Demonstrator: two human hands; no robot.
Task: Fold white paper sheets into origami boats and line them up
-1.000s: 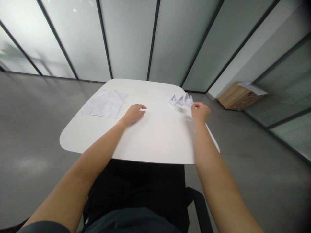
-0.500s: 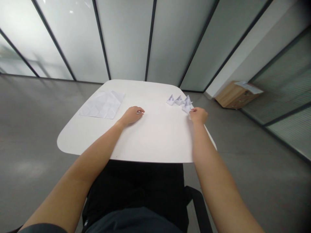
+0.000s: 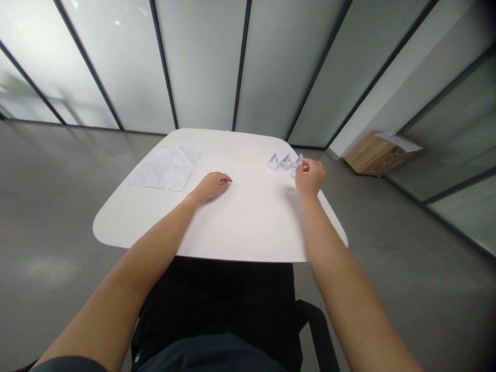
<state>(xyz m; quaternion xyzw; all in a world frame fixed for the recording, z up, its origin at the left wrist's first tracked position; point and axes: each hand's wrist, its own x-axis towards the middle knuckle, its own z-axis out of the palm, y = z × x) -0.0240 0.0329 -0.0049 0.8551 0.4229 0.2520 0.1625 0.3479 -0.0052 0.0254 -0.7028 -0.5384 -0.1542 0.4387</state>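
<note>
A folded white paper piece (image 3: 282,161) with several pointed peaks sits near the far right corner of the white table (image 3: 248,222). My right hand (image 3: 309,177) pinches its right end, fingers closed on the paper. My left hand (image 3: 211,185) rests on the table near the middle, fingers loosely curled with nothing visible in them. A creased, unfolded sheet of white paper (image 3: 165,167) lies flat at the far left of the table, away from both hands.
Frosted glass wall panels with dark frames stand behind the table. A wooden cabinet (image 3: 374,153) with a sheet on top sits on the grey floor at the right. My dark-clothed lap and a chair part show below the table's near edge.
My right hand moved slightly left and away from me, still holding the end of the folded paper piece. My left hand's fingers curled in a little; it stays in place.
</note>
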